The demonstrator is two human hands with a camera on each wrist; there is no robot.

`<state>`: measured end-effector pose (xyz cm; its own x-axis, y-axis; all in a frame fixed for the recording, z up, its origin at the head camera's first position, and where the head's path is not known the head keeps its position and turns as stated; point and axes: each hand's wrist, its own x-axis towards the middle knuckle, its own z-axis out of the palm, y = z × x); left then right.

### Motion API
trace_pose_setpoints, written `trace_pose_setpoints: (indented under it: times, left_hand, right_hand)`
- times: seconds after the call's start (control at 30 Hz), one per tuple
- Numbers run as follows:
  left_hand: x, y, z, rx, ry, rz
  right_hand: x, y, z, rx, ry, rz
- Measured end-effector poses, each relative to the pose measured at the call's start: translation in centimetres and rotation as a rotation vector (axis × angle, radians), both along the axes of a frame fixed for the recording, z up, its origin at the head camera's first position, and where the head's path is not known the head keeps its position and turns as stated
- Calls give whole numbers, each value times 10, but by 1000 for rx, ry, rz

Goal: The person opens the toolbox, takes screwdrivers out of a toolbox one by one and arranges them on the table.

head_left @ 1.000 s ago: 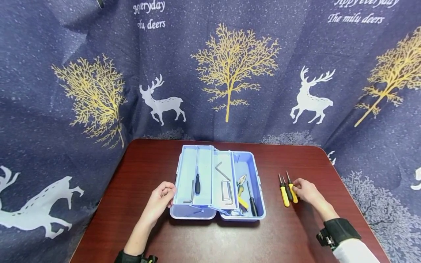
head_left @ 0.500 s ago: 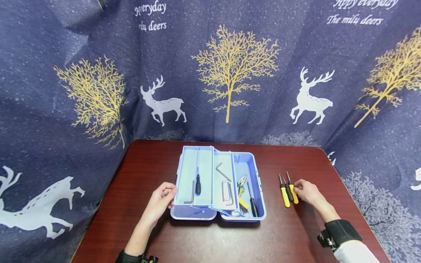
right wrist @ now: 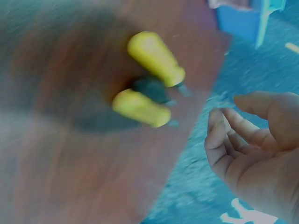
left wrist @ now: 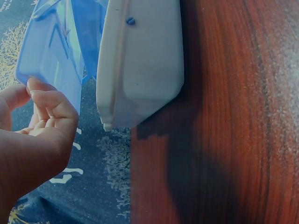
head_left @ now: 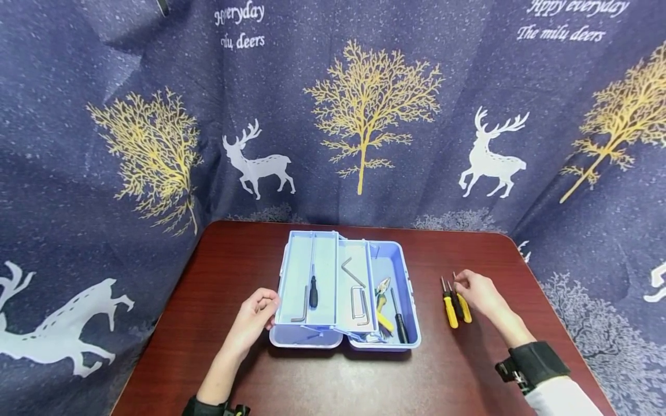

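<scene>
A light-blue toolbox [head_left: 307,337] stands unfolded at mid-table, its stepped trays spread to the left. My left hand [head_left: 254,319] pinches the left edge of the upper tray [head_left: 296,254]; the left wrist view shows thumb and forefinger at that tray's corner [left wrist: 28,70]. To the right lie three screwdrivers side by side: a yellow-handled one [head_left: 450,312], a black-handled one [head_left: 458,306] and another yellow-handled one [head_left: 466,312]. My right hand [head_left: 481,296] hovers by their shafts, fingers loosely bent. In the right wrist view a gap shows between thumb and fingers, with nothing held.
The upper tray has a black screwdriver [head_left: 313,292] and a hex key [head_left: 304,306]. More bent hex keys [head_left: 354,271] lie in the lower tray. Pliers [head_left: 381,300] and a long black screwdriver [head_left: 400,323] rest in the box's bottom. A patterned curtain [head_left: 406,173] hangs behind the table.
My right hand has shifted slightly away from me and left, from beside the right yellow handle to the screwdriver shafts. My left hand stays at the tray edge, and the screwdrivers have not moved.
</scene>
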<state>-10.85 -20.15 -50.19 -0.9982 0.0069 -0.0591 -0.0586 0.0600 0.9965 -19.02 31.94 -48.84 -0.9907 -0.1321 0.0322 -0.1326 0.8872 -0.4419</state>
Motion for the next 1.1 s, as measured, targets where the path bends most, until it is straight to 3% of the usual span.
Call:
trace_pose_setpoints:
  times: [0.37, 0.63, 0.8, 1.1]
  left_hand:
    - [0, 1, 1, 21, -20, -7]
    - [-1, 0, 1, 17, -17, -11]
    - [-1, -1, 1, 15, -17, -10]
    - [0, 0, 2, 15, -24, 1]
  right_hand:
    - [4, -51, 43, -89, 38, 59]
    - [-1, -90, 65, -100, 142, 203]
    - [-7, -121, 77, -129, 150, 268]
    - [-6, -178, 88, -211, 168, 570]
